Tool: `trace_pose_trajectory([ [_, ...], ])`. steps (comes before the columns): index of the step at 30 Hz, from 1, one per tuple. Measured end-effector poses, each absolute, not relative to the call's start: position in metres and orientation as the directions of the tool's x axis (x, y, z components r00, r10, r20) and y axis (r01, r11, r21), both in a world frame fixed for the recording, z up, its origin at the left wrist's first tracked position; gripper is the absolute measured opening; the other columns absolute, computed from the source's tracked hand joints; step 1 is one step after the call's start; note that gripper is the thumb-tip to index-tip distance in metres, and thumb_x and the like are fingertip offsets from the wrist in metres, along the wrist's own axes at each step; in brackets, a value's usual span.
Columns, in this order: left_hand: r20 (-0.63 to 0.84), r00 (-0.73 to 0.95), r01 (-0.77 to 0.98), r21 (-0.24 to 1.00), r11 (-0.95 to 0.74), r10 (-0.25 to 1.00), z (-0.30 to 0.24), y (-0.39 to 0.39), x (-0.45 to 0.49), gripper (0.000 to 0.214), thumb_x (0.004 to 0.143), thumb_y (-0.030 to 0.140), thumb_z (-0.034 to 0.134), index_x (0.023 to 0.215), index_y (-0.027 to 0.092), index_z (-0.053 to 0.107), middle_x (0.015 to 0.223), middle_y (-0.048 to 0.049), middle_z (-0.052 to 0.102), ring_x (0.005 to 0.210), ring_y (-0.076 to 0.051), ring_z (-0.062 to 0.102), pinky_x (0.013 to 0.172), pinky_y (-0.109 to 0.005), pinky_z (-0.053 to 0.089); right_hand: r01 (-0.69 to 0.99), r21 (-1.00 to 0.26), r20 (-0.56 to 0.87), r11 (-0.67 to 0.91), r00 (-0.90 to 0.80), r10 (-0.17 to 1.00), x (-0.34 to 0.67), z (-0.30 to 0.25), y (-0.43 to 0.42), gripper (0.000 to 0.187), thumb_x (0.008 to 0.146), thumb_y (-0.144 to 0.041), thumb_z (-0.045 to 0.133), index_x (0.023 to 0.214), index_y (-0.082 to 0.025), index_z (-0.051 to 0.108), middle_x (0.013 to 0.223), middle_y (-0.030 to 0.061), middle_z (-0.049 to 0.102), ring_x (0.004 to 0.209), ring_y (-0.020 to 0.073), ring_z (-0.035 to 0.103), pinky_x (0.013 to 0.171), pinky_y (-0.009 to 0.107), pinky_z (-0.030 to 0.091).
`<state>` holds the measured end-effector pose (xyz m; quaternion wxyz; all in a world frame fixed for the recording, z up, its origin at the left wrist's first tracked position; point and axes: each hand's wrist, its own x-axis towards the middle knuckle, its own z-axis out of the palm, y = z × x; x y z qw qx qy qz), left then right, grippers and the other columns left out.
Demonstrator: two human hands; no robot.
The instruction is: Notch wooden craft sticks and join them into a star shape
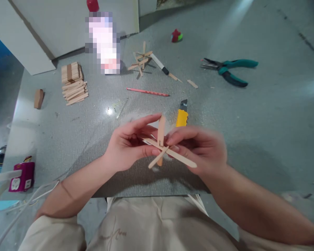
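Between my two hands is a small structure of crossed wooden craft sticks (184, 159), held above the near part of the table. My left hand (132, 141) grips it from the left, with the index finger touching the tip of the upright stick and the thumb on the lower sticks. On the other side, my right hand (201, 144) pinches the sticks near the crossing with thumb and fingers. Some fingertips are hidden behind the sticks. Just beyond my right hand lies a yellow utility knife (182, 118), its lower part covered by the hand.
A similar stick structure (142, 61) stands farther back, with a white craft knife (159, 64) against it. Nearby are a red pencil (148, 92), teal-handled pliers (235, 71), bundled craft sticks (72, 73), loose sticks (75, 93), a brown block (38, 98) and a purple box (23, 176).
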<state>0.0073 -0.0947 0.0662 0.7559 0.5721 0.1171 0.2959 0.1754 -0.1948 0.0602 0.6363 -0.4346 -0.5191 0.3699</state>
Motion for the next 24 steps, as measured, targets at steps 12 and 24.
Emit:
trace_pose_trajectory([
  [12,0.296,0.772,-0.292,0.951,-0.1,0.563,0.065,-0.092,0.005,0.053,0.081,0.027,0.085,0.129,0.042,0.068,0.093,-0.0008,0.069,0.082,-0.009,0.066,0.077,-0.019,0.059,0.101,-0.914,0.404,0.393,0.141,0.904,0.178,0.064,-0.198,0.013,0.088,-0.011,0.071,0.09,-0.024,0.07,0.073,-0.0021,0.074,0.056,0.0104,0.067,0.048,0.019,0.05],
  [24,0.257,0.784,-0.235,0.965,-0.113,0.565,0.067,-0.093,0.001,0.042,0.083,0.023,0.083,0.122,0.036,0.074,0.088,-0.0022,0.07,0.075,-0.011,0.068,0.068,-0.023,0.06,0.11,-0.917,0.398,0.384,0.195,0.896,0.172,0.066,-0.199,0.009,0.088,-0.015,0.071,0.087,-0.024,0.07,0.067,-0.002,0.073,0.05,0.0098,0.062,0.044,0.02,0.046],
])
